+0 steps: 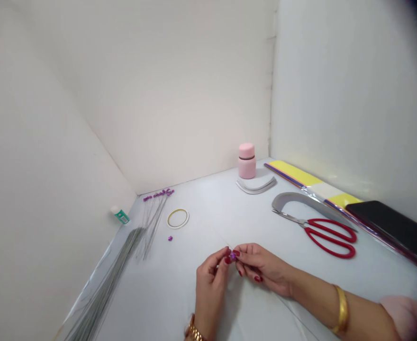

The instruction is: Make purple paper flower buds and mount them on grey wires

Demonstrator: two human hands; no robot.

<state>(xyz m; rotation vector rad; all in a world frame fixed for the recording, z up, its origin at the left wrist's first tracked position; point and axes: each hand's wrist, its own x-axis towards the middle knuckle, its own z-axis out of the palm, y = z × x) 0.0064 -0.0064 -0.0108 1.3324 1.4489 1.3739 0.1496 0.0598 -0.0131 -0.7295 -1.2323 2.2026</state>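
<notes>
My left hand point(210, 280) and my right hand point(263, 269) meet above the table's front middle. Between their fingertips is a small shiny purple piece point(233, 256), like a tiny flower; both hands pinch it. A thin wire point(294, 313) runs from under my right hand toward the front edge, and a fine strand sticks out beyond the fingertips. Whether the wire passes through the purple piece is hidden by the fingers. Another loose purple piece point(170, 238) lies to the left, near a roll of narrow tape point(177, 219).
Purple-tipped wires point(158, 208) lie at the back left, beside a long bundle of grey wires point(112, 274) and a glue stick point(120, 215). At right are red-handled scissors point(331, 237), curved grey strips point(301, 198), yellow sheets point(294, 174) and a black phone-like object point(389, 227). A pink jar point(247, 162) stands behind.
</notes>
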